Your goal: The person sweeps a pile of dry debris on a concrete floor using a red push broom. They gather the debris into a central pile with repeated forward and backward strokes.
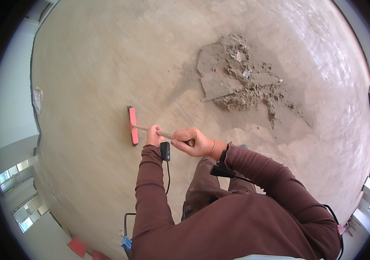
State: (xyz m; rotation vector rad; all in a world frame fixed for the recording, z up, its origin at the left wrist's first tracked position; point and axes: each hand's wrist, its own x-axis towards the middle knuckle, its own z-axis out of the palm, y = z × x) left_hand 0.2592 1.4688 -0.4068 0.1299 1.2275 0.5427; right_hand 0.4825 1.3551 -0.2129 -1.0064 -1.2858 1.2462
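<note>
A push broom with a pink head and dark bristles rests on the floor to my left. Its wooden handle runs from the head towards me. My left hand is wrapped around the handle partway along. Near the handle's end, my right hand grips it with the thumb along the side. Ahead and to the right lies a heap of grey rubble and dust, partly over a flat broken board. Small pale scraps sit among the rubble.
A dusty concrete floor spreads all around. White walls bound it at left, with a crumpled pale bag at the base. Red objects stand at the lower left. Cabled black devices are strapped to both my wrists.
</note>
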